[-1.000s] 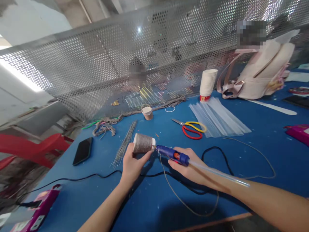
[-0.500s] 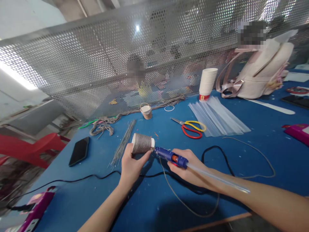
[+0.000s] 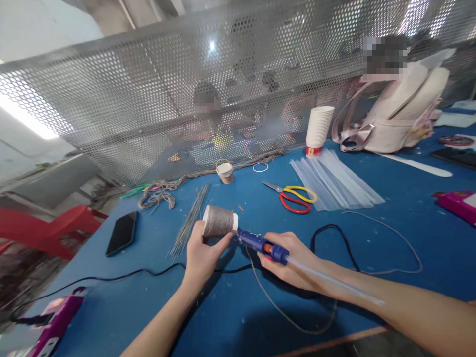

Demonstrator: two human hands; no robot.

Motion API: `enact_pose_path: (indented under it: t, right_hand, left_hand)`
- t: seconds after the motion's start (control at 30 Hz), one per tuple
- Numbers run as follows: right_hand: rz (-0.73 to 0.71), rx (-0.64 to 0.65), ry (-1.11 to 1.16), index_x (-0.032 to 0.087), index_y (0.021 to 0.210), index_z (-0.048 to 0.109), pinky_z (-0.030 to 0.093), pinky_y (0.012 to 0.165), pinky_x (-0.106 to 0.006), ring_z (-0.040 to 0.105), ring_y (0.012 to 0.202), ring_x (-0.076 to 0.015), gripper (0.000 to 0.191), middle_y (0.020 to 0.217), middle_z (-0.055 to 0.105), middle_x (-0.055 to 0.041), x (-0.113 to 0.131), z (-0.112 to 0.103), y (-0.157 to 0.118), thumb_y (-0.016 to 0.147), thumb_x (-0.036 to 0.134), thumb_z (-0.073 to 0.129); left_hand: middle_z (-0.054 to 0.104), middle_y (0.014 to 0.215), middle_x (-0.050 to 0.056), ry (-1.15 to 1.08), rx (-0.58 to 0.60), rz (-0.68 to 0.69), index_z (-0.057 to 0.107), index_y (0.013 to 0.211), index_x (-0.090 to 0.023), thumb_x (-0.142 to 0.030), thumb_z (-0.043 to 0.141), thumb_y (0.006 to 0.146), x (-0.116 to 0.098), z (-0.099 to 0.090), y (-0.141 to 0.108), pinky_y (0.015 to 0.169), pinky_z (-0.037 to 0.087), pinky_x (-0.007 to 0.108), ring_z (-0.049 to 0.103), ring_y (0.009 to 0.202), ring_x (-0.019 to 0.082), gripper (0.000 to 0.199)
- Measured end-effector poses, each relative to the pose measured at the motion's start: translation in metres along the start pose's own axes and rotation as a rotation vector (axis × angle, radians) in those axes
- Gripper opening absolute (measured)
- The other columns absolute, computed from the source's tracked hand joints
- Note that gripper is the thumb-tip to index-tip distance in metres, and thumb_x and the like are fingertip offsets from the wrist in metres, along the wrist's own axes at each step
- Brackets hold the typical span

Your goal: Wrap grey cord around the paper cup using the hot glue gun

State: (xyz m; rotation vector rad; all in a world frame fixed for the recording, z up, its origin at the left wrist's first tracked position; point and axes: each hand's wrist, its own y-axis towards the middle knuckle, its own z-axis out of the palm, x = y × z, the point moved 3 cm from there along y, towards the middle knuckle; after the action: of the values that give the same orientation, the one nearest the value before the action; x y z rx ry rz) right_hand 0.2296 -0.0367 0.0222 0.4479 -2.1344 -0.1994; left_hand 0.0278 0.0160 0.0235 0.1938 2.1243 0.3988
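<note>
My left hand (image 3: 204, 248) is closed around a paper cup (image 3: 219, 221) wrapped in grey-brown cord, held on its side above the table with its white end to the right. In my right hand (image 3: 293, 253) is a blue hot glue gun (image 3: 256, 241), its nozzle close to the cup's lower right edge; whether it touches I cannot tell. A clear glue stick (image 3: 334, 280) juts from the gun's back over my right forearm. One thin loose cord (image 3: 267, 295) curves across the table below the gun.
Red and yellow scissors (image 3: 295, 196) and clear glue sticks (image 3: 334, 183) lie beyond my right hand. Stacked paper cups (image 3: 320, 130), a small wrapped cup (image 3: 225, 173) and a backpack (image 3: 394, 119) stand near the perforated screen (image 3: 156, 99). Left are thin wires (image 3: 191, 218), a phone (image 3: 122, 233) and a black cable (image 3: 145, 270).
The glue gun's nozzle has dipped slightly along the cup's edge. My left hand and the cup stay almost where they were.
</note>
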Motion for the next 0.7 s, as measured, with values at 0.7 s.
enact_pose_path:
  t: [0.7]
  right_hand:
    - [0.002, 0.03, -0.03, 0.022, 0.064, 0.036, 0.03, 0.054, -0.024, 0.038, 0.051, -0.0109, 0.023, 0.056, 0.045, 0.0033, -0.0017, -0.0016, -0.0011, 0.075, 0.023, 0.056]
  left_hand:
    - [0.059, 0.078, 0.001, 0.022, 0.018, 0.099, 0.063, 0.078, -0.018, -0.044, 0.074, 0.067, -0.003, -0.0023, 0.0029, 0.068, 0.047, 0.03, 0.058, 0.071, 0.018, 0.03]
